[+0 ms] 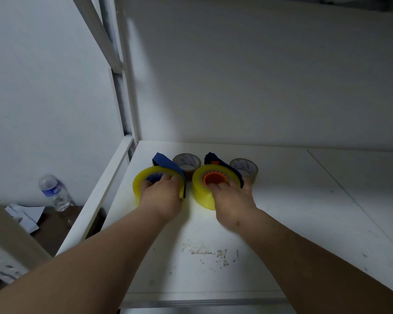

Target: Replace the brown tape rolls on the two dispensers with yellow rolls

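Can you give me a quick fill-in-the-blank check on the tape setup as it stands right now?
1. The hub inside the right yellow roll is coloured ____.
2. The two brown rolls lie ____ the dispensers, nearer the wall.
3. The plastic bottle stands off the table on the person's ____ side.
4. The left hand rests on a roll coloured ____.

Missing words: orange; behind; left; yellow
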Demonstrator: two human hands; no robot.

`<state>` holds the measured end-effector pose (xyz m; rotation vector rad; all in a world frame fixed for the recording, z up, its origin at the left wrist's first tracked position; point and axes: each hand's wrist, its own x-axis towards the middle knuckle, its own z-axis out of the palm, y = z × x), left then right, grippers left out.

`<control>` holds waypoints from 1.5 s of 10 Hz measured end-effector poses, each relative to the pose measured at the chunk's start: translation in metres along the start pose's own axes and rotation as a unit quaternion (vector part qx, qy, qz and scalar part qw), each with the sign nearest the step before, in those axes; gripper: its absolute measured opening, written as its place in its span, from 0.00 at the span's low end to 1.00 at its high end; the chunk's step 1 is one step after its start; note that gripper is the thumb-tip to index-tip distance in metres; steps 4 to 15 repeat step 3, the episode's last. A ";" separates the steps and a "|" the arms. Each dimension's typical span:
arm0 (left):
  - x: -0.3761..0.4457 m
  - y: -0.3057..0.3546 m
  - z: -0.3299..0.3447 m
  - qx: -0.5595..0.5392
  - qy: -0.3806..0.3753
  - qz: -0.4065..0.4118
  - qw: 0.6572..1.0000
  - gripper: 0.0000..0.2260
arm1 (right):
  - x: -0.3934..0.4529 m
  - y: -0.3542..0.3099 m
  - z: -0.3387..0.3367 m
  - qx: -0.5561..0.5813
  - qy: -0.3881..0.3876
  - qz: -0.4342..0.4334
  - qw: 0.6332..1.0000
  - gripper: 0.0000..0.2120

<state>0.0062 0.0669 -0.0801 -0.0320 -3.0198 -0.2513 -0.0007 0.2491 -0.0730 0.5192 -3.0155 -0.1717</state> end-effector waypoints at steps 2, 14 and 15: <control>-0.017 -0.012 -0.005 -0.036 0.035 -0.008 0.999 0.28 | -0.011 -0.003 -0.015 0.039 0.008 0.004 0.999 0.28; -0.024 -0.016 -0.010 -0.044 0.038 -0.007 0.998 0.28 | -0.016 -0.011 -0.025 0.047 0.022 0.019 0.998 0.25; -0.024 -0.016 -0.010 -0.044 0.038 -0.007 0.998 0.28 | -0.016 -0.011 -0.025 0.047 0.022 0.019 0.998 0.25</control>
